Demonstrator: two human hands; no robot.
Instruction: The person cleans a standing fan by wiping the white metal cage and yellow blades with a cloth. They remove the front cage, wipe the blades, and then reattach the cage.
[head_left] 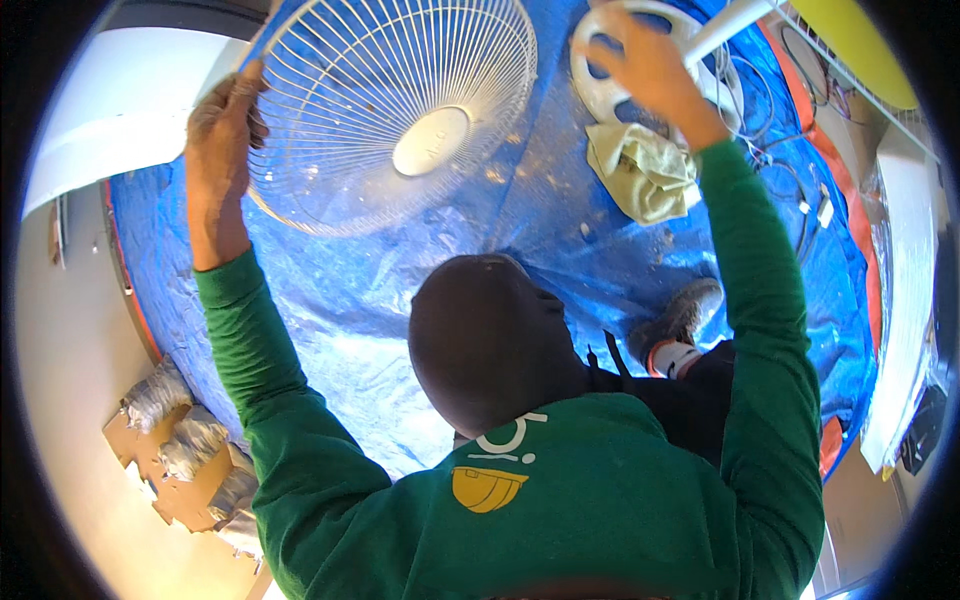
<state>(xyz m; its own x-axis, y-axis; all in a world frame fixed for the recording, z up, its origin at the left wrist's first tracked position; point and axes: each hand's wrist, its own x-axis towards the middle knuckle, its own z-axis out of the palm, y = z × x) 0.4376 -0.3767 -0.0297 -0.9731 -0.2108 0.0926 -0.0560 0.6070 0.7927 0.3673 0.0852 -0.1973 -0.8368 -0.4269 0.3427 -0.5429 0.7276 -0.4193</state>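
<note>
My left hand (222, 125) grips the left rim of a round, off-white wire fan grille (320, 120) with a pale disc at its centre. The grille is tilted over a blue tarp. Slightly blurred, my right hand (650, 70) is over a white round fan base (597, 95) with cut-out openings, its fingers stretched and apart. Whether it touches the base, I cannot tell. A white pole (730, 25) slants beside that hand. Under my right wrist lies a crumpled pale yellow-green cloth (640, 175), partly against the base.
The blue tarp (330, 290) covers the floor, with cables (795, 170) at its right. A white panel (130, 100) stands at the far left. Cardboard and wrapped bundles (190, 440) lie at the lower left. A wire rack (850, 70) and a yellow object (870, 40) are at the upper right.
</note>
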